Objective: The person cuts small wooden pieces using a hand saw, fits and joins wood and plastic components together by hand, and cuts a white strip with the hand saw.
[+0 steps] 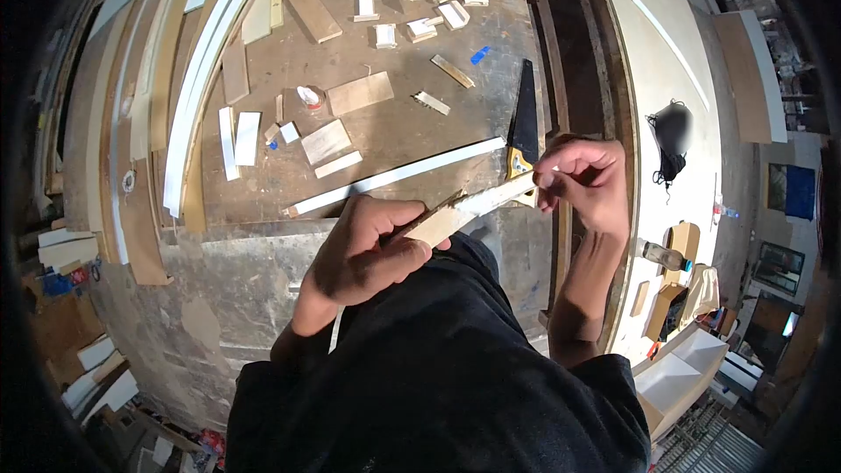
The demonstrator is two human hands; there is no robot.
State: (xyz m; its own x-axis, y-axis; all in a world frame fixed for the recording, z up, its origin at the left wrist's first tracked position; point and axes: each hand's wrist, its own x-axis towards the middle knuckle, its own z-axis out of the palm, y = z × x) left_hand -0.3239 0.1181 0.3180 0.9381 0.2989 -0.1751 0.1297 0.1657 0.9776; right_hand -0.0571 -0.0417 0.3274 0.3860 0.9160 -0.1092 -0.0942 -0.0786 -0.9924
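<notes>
A short wooden strip with a whitish stretch along its upper part is held over the table's front edge, slanting up to the right. Around its lower end my left hand is closed, thumb on top. My right hand pinches at the strip's far end, fingers pressed together. Just beyond the strip, a long white-faced strip lies on the brown table. A handsaw with a black blade and yellow handle rests beside my right hand, its handle partly hidden.
Small wooden assemblies stand at the table's back. Flat wood pieces, a white-and-red container and a blue object lie nearer. Long boards line the left. A pale board at right bears a bottle.
</notes>
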